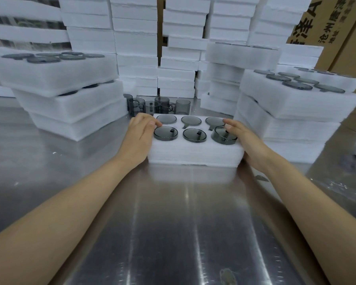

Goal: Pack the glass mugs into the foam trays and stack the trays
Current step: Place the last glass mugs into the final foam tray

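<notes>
A white foam tray (pixel 193 155) lies on the steel table in front of me, with several smoky grey glass mugs sunk upside down in its holes. The front right mug (pixel 222 135) stands proud of its hole, not fully seated. My left hand (pixel 141 133) rests on the tray's left end, fingers spread over the top near the front left mug (pixel 165 133). My right hand (pixel 242 136) lies against the tray's right end, fingertips touching the raised mug. Loose mugs (pixel 152 105) stand on the table behind the tray.
Filled foam trays are stacked at the left (pixel 66 93) and at the right (pixel 292 103). Tall piles of white foam (pixel 136 48) fill the back. Cardboard boxes (pixel 329 19) stand at the far right. The steel table (pixel 173 223) stretches toward me.
</notes>
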### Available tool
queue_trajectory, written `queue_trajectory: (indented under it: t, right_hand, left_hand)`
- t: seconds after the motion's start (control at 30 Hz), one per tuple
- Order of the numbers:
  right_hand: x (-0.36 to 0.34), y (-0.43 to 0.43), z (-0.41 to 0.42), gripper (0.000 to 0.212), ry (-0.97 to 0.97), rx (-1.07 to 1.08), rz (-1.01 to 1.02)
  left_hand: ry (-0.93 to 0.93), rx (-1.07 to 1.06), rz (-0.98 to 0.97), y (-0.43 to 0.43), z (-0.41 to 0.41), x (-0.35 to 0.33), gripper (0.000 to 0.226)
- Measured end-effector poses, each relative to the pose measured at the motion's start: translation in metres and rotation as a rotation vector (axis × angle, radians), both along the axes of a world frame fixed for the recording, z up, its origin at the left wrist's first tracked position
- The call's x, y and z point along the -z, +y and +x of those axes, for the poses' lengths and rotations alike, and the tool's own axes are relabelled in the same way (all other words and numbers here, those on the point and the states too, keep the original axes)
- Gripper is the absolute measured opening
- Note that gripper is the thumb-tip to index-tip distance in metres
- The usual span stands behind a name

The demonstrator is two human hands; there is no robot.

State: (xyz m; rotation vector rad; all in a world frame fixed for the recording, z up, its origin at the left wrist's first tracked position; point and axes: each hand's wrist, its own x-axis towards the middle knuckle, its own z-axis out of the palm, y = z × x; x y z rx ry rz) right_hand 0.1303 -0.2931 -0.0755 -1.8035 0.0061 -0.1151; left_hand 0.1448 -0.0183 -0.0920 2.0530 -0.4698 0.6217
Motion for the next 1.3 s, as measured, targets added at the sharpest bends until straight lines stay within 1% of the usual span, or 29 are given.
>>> queue_trajectory:
  t: [0.07,0.17,0.2,0.27,0.3,0.37,0.43,0.47,0.53,0.57,0.67,0.7,0.83,0.9,0.97,1.0,1.07,1.17,1.23,1.3]
  right_hand:
    - [-0.003,0.003,0.0,0.023,0.049,-0.016,0.01]
    - [-0.006,0.007,-0.007,0.019,0.083,-0.057,0.01]
    - [-0.005,0.008,-0.009,0.028,0.05,-0.078,-0.027]
    - [-0.004,0.01,-0.011,0.05,-0.078,-0.046,-0.208]
    - [-0.004,0.012,-0.012,0.053,-0.159,-0.002,-0.339]
    - [-0.006,0.018,-0.013,0.048,-0.284,0.022,-0.634]
    - [-0.011,0.026,-0.015,0.044,-0.293,-0.007,-0.91]
    - [-0.013,0.03,-0.016,0.042,-0.276,-0.009,-1.011]
    - [-0.017,0.034,-0.019,0.042,-0.237,-0.006,-1.135]
    - [-0.018,0.035,-0.021,0.048,-0.218,-0.032,-1.177]
    - [-0.017,0.038,-0.026,0.084,-0.107,-0.119,-1.247]
    - [-0.017,0.039,-0.027,0.089,-0.089,-0.12,-1.265]
    - [-0.019,0.045,-0.034,0.086,-0.138,-0.021,-1.277]
    - [-0.015,0.05,-0.04,0.098,-0.098,0.017,-1.281]
    - [-0.007,0.053,-0.045,0.114,-0.057,0.041,-1.342]
    - [-0.004,0.053,-0.043,0.115,-0.07,0.052,-1.382]
    - [-0.005,0.05,-0.031,0.106,-0.108,0.047,-1.413]
    - [-0.01,0.043,-0.015,0.093,-0.08,0.071,-1.349]
    - [-0.002,0.048,-0.013,0.083,-0.172,0.149,-1.365]
    - [0.013,0.06,-0.018,0.078,-0.308,0.166,-1.365]
  left_hand:
    - [-0.002,0.0,0.005,0.0,0.0,0.0,0.039]
    - [-0.012,0.006,0.004,0.0,0.001,0.001,0.036]
    - [-0.016,0.007,0.002,0.001,0.001,0.002,0.036]
    - [-0.014,0.009,-0.006,0.001,0.002,0.003,0.034]
    - [-0.011,0.008,-0.008,0.001,0.003,0.003,0.033]
    - [-0.003,0.007,-0.009,0.001,0.004,0.004,0.033]
    - [-0.003,0.007,-0.005,0.001,0.005,0.004,0.034]
    - [-0.007,0.007,-0.001,0.001,0.005,0.004,0.034]
    - [-0.017,0.005,0.009,0.001,0.005,0.004,0.036]
    - [-0.021,0.002,0.011,0.001,0.004,0.004,0.037]
    - [-0.034,0.008,0.006,0.0,0.004,0.005,0.039]
    - [-0.037,0.007,0.004,0.0,0.005,0.005,0.038]
    - [-0.028,-0.015,-0.009,0.0,0.006,0.005,0.034]
    - [-0.022,-0.014,-0.04,0.001,0.007,0.006,0.032]
    - [-0.005,0.005,-0.105,0.001,0.008,0.008,0.031]
    - [0.014,0.005,-0.143,0.001,0.01,0.009,0.03]
    - [0.089,-0.03,-0.232,0.003,0.017,0.011,0.03]
    - [0.227,-0.077,-0.311,0.006,0.026,0.012,0.028]
    - [0.223,-0.072,-0.26,0.006,0.027,0.015,0.022]
    - [0.172,-0.033,-0.109,0.006,0.027,0.018,0.022]
